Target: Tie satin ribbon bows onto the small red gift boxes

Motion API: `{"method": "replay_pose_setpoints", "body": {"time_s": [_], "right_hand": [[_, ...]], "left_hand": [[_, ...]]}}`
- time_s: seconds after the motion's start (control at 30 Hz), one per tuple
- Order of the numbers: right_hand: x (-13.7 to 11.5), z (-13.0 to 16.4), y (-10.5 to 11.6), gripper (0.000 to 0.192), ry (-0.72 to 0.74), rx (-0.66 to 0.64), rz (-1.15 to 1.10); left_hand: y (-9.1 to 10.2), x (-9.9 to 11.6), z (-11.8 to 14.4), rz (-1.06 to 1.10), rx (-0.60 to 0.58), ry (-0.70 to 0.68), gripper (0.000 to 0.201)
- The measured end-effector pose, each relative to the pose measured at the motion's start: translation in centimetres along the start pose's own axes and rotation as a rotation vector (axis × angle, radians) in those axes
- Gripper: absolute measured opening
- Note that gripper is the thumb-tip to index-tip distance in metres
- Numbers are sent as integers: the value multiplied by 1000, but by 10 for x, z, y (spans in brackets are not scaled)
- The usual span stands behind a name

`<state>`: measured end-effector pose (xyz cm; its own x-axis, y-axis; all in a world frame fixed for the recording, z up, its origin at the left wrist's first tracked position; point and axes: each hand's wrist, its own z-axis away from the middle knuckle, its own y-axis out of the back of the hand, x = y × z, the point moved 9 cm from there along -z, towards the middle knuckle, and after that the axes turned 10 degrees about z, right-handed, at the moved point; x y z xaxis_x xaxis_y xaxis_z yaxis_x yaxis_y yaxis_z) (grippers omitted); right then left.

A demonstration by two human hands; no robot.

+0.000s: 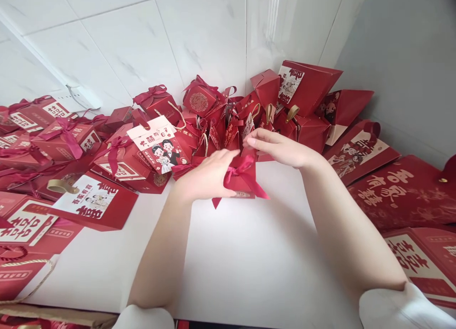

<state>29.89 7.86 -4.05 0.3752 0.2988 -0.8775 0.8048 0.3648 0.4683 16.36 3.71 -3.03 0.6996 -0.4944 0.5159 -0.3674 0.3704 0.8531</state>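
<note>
A small red gift box (pixel 244 184) with a dark red ribbon bow (pixel 242 166) is at the middle of the white table, by the front of the heap. My left hand (pixel 208 177) grips this box from its left side, thumb low at the front and fingers over the top. Just behind its right back corner is my right hand (pixel 276 146), fingers stretched out and pointing left, seemingly holding nothing. Whether its fingertips touch the box or the boxes behind, I cannot tell. The box's left part is mostly hidden by my left hand.
Many red boxes crowd the back, including a box with a couple cartoon (pixel 162 148). A box with a tan handle (pixel 94 200) lies on the left, and large red boxes (pixel 402 191) line the right. White tiled wall (pixel 206 34) stands behind the white table (pixel 256 262).
</note>
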Motion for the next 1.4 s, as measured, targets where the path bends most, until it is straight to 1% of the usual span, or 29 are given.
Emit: {"method": "replay_pose_setpoints", "body": {"time_s": [0.07,0.1,0.2,0.3,0.4,0.47,0.53,0.57,0.63,0.7,0.73,0.8,0.87,0.93,1.03,1.23,1.3,1.4], "right_hand": [[2,0,3,49,-25,50,-86],[3,-1,2,53,-34,51,-129],[4,-1,-8,67,-22,-33,-251],[1,-2,-17,82,39,-111,-304],[2,-5,-17,98,59,-95,-315],[4,-7,-15,99,55,-58,-345],[4,-9,-13,93,75,-24,-392],[3,-10,-12,89,93,-11,-409],[1,-12,-10,83,130,15,-425],[-1,-13,-10,81,147,32,-428],[-2,-14,-11,81,151,32,-432],[-4,-14,-14,82,163,21,-452],[-6,-13,-17,85,176,2,-476],[-7,-13,-20,89,184,-14,-497],[-6,-14,-24,92,175,-42,-507],[-4,-15,-26,87,174,-70,-540],[-3,-13,-28,84,145,-115,-533],[1,-8,-31,80,68,-208,-483]], "left_hand": [[21,7,5,6,147,-49,90],[30,9,8,7,216,-60,89],[48,15,16,-4,373,-98,89],[53,20,18,-30,445,-148,87],[53,22,18,-45,467,-169,85],[54,22,20,-7,468,-190,89],[58,20,22,94,488,-212,97],[62,17,24,164,517,-210,98],[67,3,25,320,601,-153,95],[66,-16,23,476,663,-39,89],[63,-24,20,552,665,19,88],[51,-31,12,692,606,85,86],[41,-29,5,794,527,98,81],[36,-26,3,852,493,105,76],[35,-23,6,895,498,124,73],[37,-22,9,937,524,121,64],[35,-25,8,947,508,141,66],[30,-35,7,899,451,203,76]]}}
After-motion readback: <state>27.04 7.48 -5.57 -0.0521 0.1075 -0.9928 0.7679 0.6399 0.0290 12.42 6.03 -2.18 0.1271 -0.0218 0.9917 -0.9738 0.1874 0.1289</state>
